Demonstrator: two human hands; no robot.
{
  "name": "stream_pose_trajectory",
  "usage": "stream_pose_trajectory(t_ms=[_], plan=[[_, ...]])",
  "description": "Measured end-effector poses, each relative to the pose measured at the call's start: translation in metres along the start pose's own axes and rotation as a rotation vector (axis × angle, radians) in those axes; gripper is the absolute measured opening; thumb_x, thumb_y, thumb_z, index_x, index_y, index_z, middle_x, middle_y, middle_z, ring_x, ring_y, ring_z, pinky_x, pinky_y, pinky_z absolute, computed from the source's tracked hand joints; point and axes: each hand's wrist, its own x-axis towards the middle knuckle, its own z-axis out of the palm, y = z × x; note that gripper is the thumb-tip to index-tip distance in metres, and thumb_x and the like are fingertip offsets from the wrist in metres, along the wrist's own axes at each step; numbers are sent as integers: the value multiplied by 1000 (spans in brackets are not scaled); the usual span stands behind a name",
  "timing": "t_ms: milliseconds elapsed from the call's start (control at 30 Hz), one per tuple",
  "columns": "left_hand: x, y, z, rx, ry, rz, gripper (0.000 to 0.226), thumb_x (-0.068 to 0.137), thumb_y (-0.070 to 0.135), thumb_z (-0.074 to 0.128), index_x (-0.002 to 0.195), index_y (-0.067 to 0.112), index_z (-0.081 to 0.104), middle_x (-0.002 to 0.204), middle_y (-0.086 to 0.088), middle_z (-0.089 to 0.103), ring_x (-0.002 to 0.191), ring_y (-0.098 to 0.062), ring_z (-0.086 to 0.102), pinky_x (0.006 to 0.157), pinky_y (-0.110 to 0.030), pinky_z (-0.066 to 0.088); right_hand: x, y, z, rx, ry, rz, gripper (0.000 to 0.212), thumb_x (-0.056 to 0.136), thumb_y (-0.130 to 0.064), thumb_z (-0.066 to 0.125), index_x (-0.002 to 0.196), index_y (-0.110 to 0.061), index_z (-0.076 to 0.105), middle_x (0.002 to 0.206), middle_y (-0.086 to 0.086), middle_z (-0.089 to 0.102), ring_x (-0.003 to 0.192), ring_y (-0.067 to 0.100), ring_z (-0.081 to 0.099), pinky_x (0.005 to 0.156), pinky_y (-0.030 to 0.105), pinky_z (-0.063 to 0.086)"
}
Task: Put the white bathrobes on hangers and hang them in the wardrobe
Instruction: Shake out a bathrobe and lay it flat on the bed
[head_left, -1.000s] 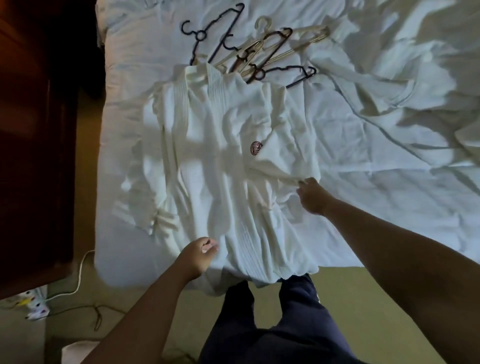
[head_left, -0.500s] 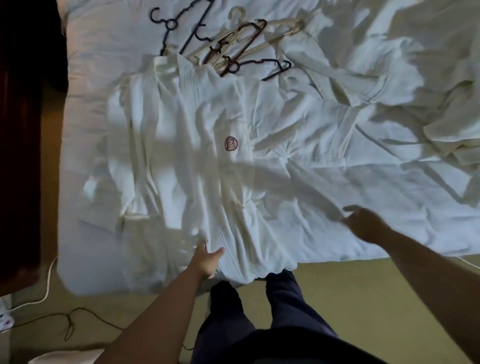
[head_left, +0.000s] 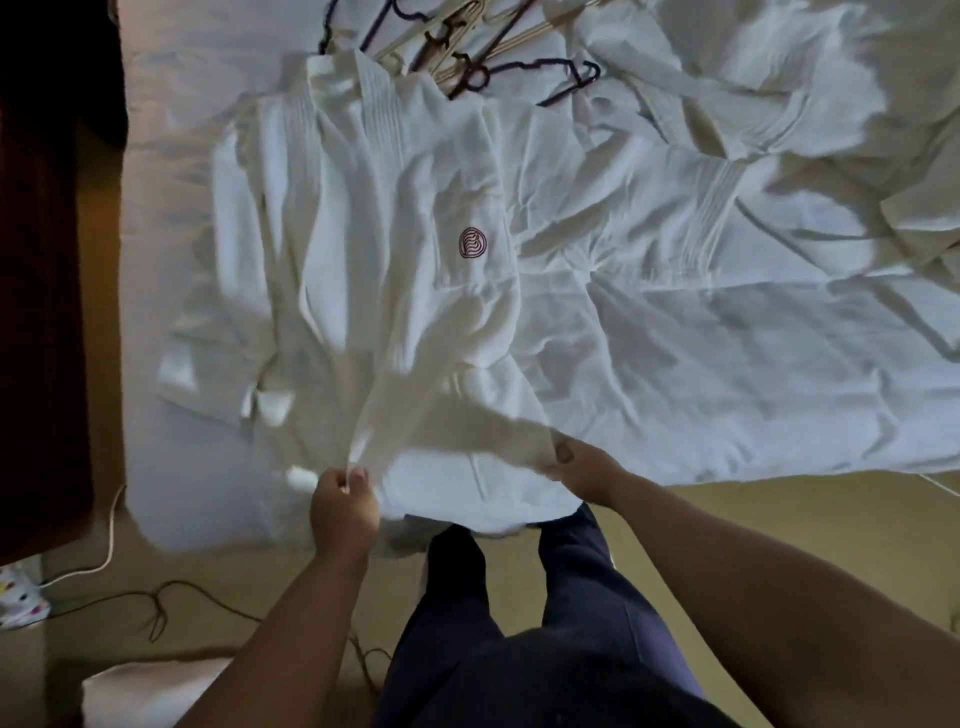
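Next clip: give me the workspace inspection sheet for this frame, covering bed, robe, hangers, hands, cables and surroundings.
Surface: bed, white sheet rumpled.
Job's things: bathrobe spread out, red emblem up, hem at the near edge; hangers piled by its collar.
Clutter: spotted thing on the floor, far left.
Hands: left hand pinches the hem; right hand grips it alongside.
Cables: white cable and dark cable lie on the floor, left.
Surroundings: wooden furniture, dark, left of the bed.

head cam | steeply down, close above hands | faces bed from its edge
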Motion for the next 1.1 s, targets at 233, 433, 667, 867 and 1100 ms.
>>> stream_pose_trajectory(t_ms=[233, 433, 667, 867, 1100], plan=[[39, -11, -43, 192, -152, 76, 25, 100, 25, 53, 98, 1, 59, 95, -22, 64, 92, -39, 60, 75, -39, 41, 0, 28, 41, 113, 123, 146, 56, 96, -30, 62, 148, -17, 45, 141, 4, 56, 125, 24, 54, 96, 29, 41], [39, -19, -56, 294, -369, 180, 17, 100, 23, 55, 97, 6, 58, 92, -12, 62, 86, -29, 58, 72, -34, 40, 12, 20, 85, 117, 240, 124, 41, 88, -40, 65, 123, -19, 59, 118, 7, 60, 98, 25, 60, 77, 33, 46], [49, -24, -72, 246, -176, 203, 23, 100, 20, 53, 81, 8, 53, 76, -8, 54, 78, -31, 53, 67, -36, 36, -29, -16, 85, 150, 554, -29, 28, 87, -30, 59, 70, -16, 40, 65, 3, 54, 62, 25, 49, 57, 41, 41], [38, -19, -61, 271, -110, 97, 26, 89, 17, 66, 106, 4, 53, 112, -20, 54, 99, -40, 57, 83, -40, 43, -61, -36, 105, -229, 376, -290, 20, 91, -34, 54, 83, -29, 36, 71, -10, 43, 65, 20, 46, 60, 36, 36], [5, 38, -16, 121, -675, -32, 52, 85, 66, 61, 98, 16, 68, 90, -5, 71, 83, -24, 68, 67, -31, 50, -63, -85, 145, -262, -10, -410, 33, 97, -36, 53, 128, -28, 47, 121, -1, 61, 103, 21, 60, 85, 35, 47]])
